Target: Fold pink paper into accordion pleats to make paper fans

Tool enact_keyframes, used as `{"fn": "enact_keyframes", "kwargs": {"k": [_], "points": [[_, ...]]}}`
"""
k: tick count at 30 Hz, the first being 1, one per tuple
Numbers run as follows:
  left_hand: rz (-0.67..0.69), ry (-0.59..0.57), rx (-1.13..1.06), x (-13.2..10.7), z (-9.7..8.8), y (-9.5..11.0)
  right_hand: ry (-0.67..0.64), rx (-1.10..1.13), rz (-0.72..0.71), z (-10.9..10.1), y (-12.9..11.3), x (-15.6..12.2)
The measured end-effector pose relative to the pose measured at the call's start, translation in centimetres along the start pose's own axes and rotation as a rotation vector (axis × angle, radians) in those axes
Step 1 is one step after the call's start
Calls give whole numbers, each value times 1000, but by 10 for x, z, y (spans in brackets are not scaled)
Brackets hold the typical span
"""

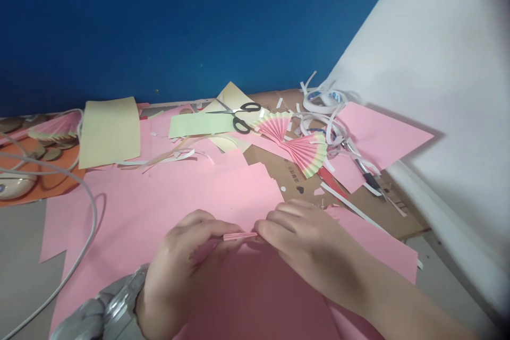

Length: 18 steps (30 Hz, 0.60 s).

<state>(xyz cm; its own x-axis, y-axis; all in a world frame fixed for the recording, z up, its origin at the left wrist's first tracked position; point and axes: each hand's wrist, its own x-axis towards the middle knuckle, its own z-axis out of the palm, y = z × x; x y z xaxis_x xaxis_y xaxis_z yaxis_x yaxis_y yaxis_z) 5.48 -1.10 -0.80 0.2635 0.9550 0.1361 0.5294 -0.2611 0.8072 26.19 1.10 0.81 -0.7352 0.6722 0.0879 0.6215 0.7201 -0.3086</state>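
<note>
A narrow strip of folded pink paper (239, 236) shows between my two hands, its layers pressed tight together. My left hand (190, 260) pinches its left end between thumb and fingers. The right end is in the closed fingers of my right hand (297, 234), which hide that part. Both hands are just above large pink paper sheets (159, 196). Beyond them lies a pleated pink paper bow (297, 143) with pale green edges. Black-handled scissors (239, 116) rest with blades apart, near a light green paper strip (197, 125).
At the left are a pale yellow sheet (109, 133), a white mouse (16, 185) and a looping white cable (94, 212). White paper strips (330, 101), a pen (360, 164) and a pink sheet (384, 133) lie at the right on brown cardboard (402, 218). A blue wall (179, 21) stands behind.
</note>
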Motion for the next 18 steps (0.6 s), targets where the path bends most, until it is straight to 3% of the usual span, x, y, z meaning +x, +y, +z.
{"fn": "enact_keyframes", "kwargs": {"k": [9, 18], "points": [[-115, -65, -17, 0, 2, -5, -74, -8, 52, -1, -1, 1], [-113, -148, -40, 0, 1, -3, -94, 5, 11, 0, 0, 2]]}}
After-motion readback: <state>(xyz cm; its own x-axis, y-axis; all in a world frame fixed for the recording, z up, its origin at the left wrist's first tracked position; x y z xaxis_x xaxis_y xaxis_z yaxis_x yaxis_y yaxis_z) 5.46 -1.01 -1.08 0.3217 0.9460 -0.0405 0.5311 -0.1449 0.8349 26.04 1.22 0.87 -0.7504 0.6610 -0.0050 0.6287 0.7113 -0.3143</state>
